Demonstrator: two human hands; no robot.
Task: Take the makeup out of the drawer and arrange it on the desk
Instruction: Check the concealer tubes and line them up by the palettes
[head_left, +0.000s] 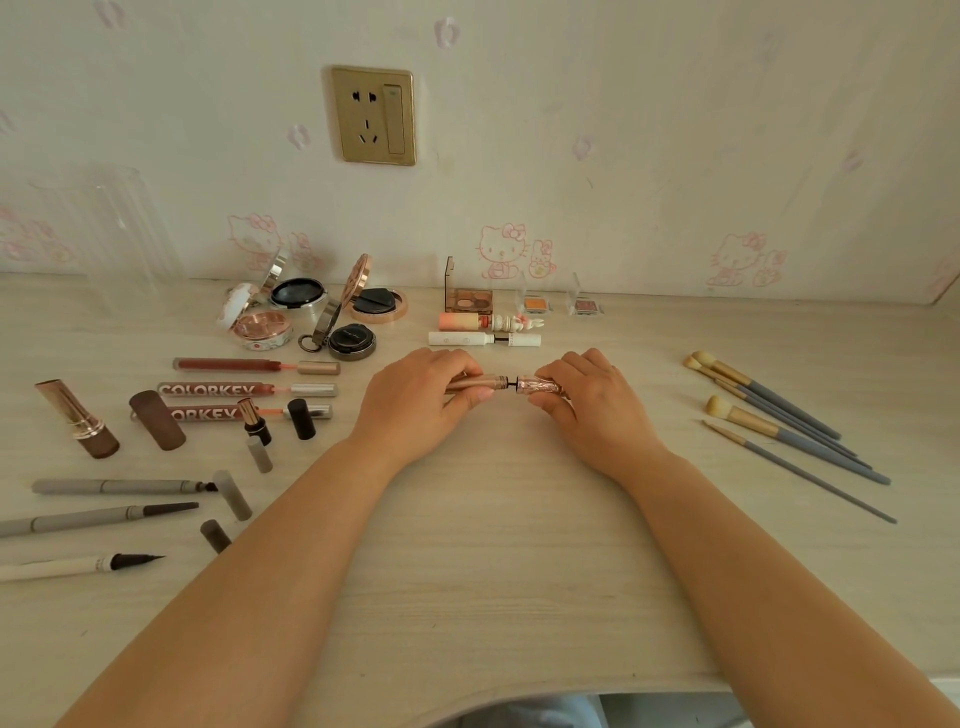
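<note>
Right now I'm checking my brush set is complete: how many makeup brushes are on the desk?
5, all in one cluster at the desk's right side, beyond the right hand: brushes fanned with heads toward the centre, handles overlapping, so another could be hidden.

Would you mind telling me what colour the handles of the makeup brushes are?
Blue-grey handles on the makeup brushes, clearest in the head view.

This is a home, most likely a bedroom dressing corner. Cartoon-cat wallpaper (501, 249) covers the far wall, with a gold wall socket (373, 115) above a pale wood-grain counter (509, 545). Open powder compacts (311, 312), lipsticks (78, 418) and makeup brushes (769, 410) lie spread across it.
</note>
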